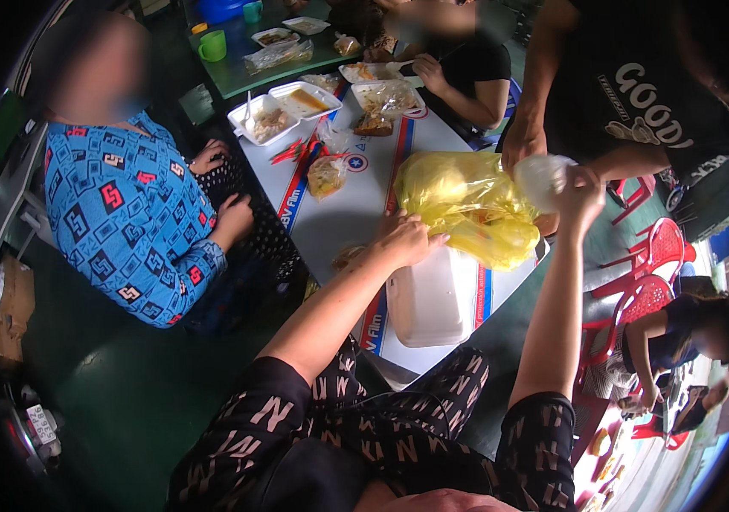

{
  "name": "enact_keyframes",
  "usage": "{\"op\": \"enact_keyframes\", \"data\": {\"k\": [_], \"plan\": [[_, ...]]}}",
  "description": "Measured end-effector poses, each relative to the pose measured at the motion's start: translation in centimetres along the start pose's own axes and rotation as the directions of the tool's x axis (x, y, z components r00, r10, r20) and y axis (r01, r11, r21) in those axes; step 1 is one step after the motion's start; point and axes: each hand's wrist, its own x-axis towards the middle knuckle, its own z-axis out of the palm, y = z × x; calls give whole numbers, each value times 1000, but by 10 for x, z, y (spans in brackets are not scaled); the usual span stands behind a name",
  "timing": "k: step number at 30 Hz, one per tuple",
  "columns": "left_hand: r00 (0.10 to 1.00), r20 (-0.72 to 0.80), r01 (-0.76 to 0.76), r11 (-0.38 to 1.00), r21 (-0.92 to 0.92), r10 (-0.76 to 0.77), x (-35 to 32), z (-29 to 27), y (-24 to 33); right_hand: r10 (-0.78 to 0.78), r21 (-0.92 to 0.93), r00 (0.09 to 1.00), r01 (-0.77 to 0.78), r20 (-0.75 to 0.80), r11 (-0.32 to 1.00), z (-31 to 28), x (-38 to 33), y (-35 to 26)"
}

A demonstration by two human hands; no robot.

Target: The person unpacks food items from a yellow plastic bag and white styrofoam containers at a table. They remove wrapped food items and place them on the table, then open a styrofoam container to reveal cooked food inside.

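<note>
Left hand (413, 240): fingers bent against near edge of yellow plastic bag (467, 205) (whether clamped, I cannot tell)
Right hand (583, 198): clamped on translucent whitish item (542, 183)
Yellow plastic bag: over table (322, 241), beyond foam box (432, 300)

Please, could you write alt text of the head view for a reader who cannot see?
A person's left hand touches a yellow plastic bag at a table, where a white foam box lies nearer; the right hand holds a translucent whitish item. Open food boxes lie farther back.
</note>
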Motion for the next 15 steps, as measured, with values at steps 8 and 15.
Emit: {"op": "enact_keyframes", "data": {"k": [8, 15], "plan": [[998, -53, -23, 992, -123, 16, 8, 28, -11, 269, 32, 961, -271, 63, 962, -19, 63, 14], [1000, -7, 27, 999, -33, -27, -1, 11, -6, 378, -55, 918, -374, 117, 926, -20, 49, 36]]}}
